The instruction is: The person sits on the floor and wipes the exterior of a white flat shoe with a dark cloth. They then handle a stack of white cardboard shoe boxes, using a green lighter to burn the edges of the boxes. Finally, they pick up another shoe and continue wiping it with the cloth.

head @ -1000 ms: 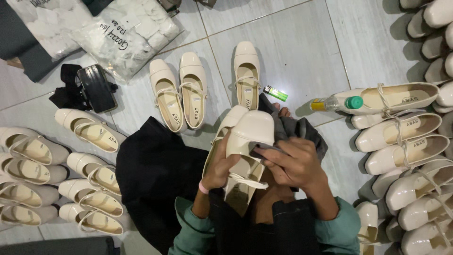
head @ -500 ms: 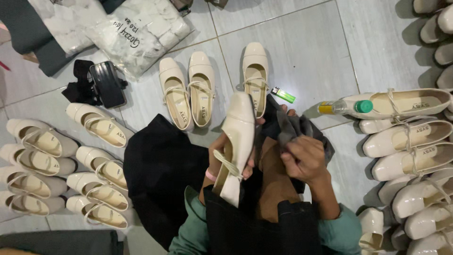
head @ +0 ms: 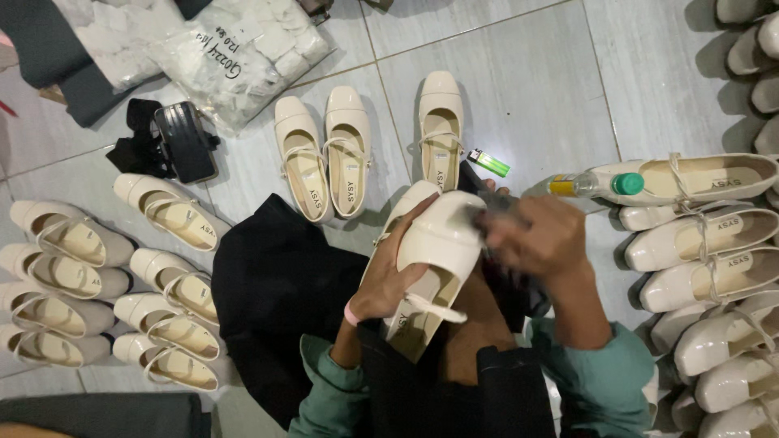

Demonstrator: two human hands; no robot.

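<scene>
Head view: the person sits over a tiled floor (head: 519, 73) with a cream strapped flat shoe (head: 434, 259) held above the lap. The left hand (head: 389, 280) cups this shoe from the side and underneath, its fingers (head: 406, 227) curled around the upper in a firm hold, toe pointing away from the body. The right hand (head: 535, 239) lies on the toe, fingers bunched on a dark cloth (head: 519, 284) pressed against the leather; the hand is blurred, so how tightly they close I cannot tell for sure, though they appear clenched on the cloth. A black garment (head: 276, 300) lies on the floor just left of the knees.

A small bottle with a green cap (head: 596, 185) and a green lighter (head: 489, 163) lie just beyond the hands. Three matching shoes (head: 349, 150) stand ahead, toes away. A row of further cream shoes (head: 122, 276) lies on the left, and another stack of shoes (head: 706, 243) crowds the right edge. A clear plastic bag of white pieces (head: 235, 57) and a black strap bundle (head: 174, 142) sit at upper left.

Judging by this, the wiping of this one shoe is midway, and which of the surrounding pairs are finished cannot be read from their look.
</scene>
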